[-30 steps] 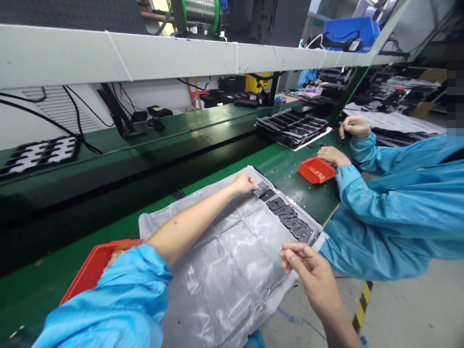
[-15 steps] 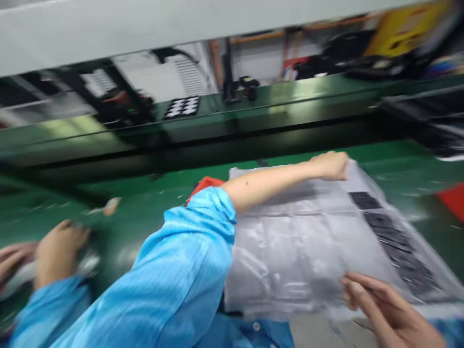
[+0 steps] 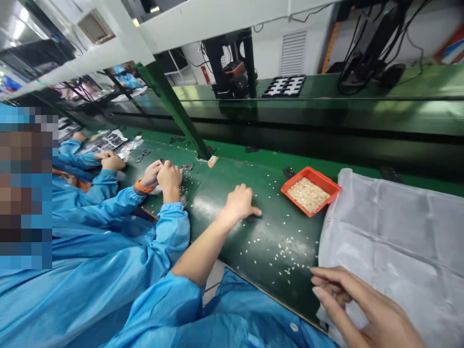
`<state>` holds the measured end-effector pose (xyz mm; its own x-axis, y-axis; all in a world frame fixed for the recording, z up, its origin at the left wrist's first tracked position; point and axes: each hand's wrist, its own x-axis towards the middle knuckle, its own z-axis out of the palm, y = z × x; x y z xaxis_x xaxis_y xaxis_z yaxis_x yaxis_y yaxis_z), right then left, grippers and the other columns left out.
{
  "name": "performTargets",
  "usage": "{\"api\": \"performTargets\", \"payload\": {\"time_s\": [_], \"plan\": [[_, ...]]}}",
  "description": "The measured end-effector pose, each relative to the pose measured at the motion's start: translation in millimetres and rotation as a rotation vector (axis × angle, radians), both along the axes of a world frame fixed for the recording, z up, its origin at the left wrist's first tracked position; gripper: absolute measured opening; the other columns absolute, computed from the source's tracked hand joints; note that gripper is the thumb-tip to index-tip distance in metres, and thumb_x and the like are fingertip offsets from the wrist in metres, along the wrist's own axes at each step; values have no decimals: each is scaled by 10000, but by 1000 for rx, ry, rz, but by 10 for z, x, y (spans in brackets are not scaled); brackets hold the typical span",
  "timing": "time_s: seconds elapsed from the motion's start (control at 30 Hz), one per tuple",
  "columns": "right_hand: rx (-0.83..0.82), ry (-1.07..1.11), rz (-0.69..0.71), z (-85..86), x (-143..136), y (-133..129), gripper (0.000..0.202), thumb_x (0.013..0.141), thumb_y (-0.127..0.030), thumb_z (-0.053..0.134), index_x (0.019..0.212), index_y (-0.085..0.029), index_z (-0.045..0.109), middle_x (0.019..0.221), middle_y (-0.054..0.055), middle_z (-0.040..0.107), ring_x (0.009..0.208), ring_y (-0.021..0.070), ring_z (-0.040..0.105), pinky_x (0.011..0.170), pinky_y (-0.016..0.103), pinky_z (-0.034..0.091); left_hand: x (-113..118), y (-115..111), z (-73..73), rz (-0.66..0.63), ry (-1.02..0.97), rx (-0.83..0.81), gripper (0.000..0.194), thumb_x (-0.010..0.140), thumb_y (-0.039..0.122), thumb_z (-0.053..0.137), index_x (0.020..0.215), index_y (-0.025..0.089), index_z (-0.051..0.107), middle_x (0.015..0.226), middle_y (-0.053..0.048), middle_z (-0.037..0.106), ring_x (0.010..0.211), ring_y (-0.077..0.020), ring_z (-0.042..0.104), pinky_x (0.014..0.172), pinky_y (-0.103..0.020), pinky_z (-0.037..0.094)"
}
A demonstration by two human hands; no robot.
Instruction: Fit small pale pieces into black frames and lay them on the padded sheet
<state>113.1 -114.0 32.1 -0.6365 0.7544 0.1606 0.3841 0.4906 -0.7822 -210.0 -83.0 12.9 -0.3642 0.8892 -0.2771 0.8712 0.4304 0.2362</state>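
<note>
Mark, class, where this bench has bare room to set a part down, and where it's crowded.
Barest: the green bench between the left hand, the small tan block and the dark piece behind. A narrower gap, lightly specked, lies between that hand and the co-worker's hands. Crowded: the stretch between the red tray and the right hand, strewn with pale specks.

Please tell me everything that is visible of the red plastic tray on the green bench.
The shallow red plastic-looking tray has sloping walls and an open top. It stands upright on the green bench, turned cornerwise, holding small pale beige pieces. Its right corner reaches the translucent grey-white sheet; contact is unclear. Neither left hand nor right hand touches it.
</note>
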Motion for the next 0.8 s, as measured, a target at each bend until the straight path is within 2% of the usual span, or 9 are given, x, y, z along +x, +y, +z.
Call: {"api": "performTargets", "payload": {"time_s": [0.1, 0.2, 0.3, 0.4, 0.5, 0.57, 0.67, 0.73, 0.8], "plan": [[-89, -22, 34, -2, -343, -60, 162, 1016, -373, 618, 1070, -272, 734, 855, 10, 789, 615, 143, 740, 566, 185, 619, -24, -287, -301, 61, -22, -21, 565, 710, 315, 980, 1116, 128, 634, 1298, -213, 645, 1297, -417, 584, 1015, -461, 498], [-120, -44, -10, -140, -536, -117, 179, 1026, -347, 587, 1077, -249, 728, 867, 25, 771, 617, 147, 718, 595, 229, 622, -40, -389, -353, 31, -110, 7, 549, 734, 254, 953, 1137, 164, 592, 1219, -157, 687, 1221, -368, 625, 986, -426, 486], [-68, -42, -104, -303, -668, -91, 224, 1010, -345, 579, 1131, -219, 719, 904, 43, 755, 615, 158, 696, 612, 280, 619, 6, -388, -225, -80, -255, 65, 373, 846, 205, 833, 1127, 223, 588, 1083, -83, 738, 1044, -302, 692, 888, -380, 497], [-25, -17, -218, -396, -725, -8, 312, 978, -346, 609, 1235, -191, 694, 978, 73, 768, 737, 205, 748, 683, 327, 632, 181, -320, -4, -300, -432, 124, 164, 899, 252, 764, 1006, 268, 641, 1038, -18, 763, 1001, -248, 712, 849, -324, 499], [-101, 37, -245, -376, -640, 44, 199, 999, -345, 603, 1089, -214, 722, 889, 49, 783, 757, 208, 769, 700, 308, 617, 460, -195, 205, -490, -609, 176, 92, 884, 277, 771, 904, 259, 683, 979, 4, 768, 966, -226, 717, 834, -300, 495], [-158, 105, -297, -317, -502, 44, 172, 1013, -353, 609, 961, -229, 716, 803, 24, 771, 709, 189, 761, 687, 282, 601, 674, -103, 297, -484, -813, 207, 138, 845, 279, 808, 890, 232, 686, 916, -3, 751, 882, -213, 700, 792, -295, 496], [-200, 234, -448, -220, -233, 19, 181, 1008, -370, 646, 915, -227, 707, 755, 10, 756, 686, 175, 757, 691, 263, 594, 1003, 71, 360, -411, -1160, 149, 221, 800, 308, 848, 881, 185, 685, 843, -16, 726, 795, -187, 668, 754, -284, 508], [-213, 311, -558, -185, -37, 1, 188, 1011, -390, 652, 948, -221, 708, 764, 17, 758, 695, 174, 757, 686, 257, 596, 1236, 282, 375, -450, -1263, 111, 221, 821, 333, 825, 897, 163, 706, 845, -31, 734, 796, -183, 675, 761, -285, 521], [-208, 360, -686, -185, 160, -34, 205, 1008, -410, 660, 1041, -213, 708, 849, 42, 784, 747, 181, 767, 691, 255, 605, 1537, 617, 385, -538, -1273, 144, 199, 840, 323, 796, 917, 152, 730, 845, -33, 739, 790, -179, 680, 752, -282, 524]]}}
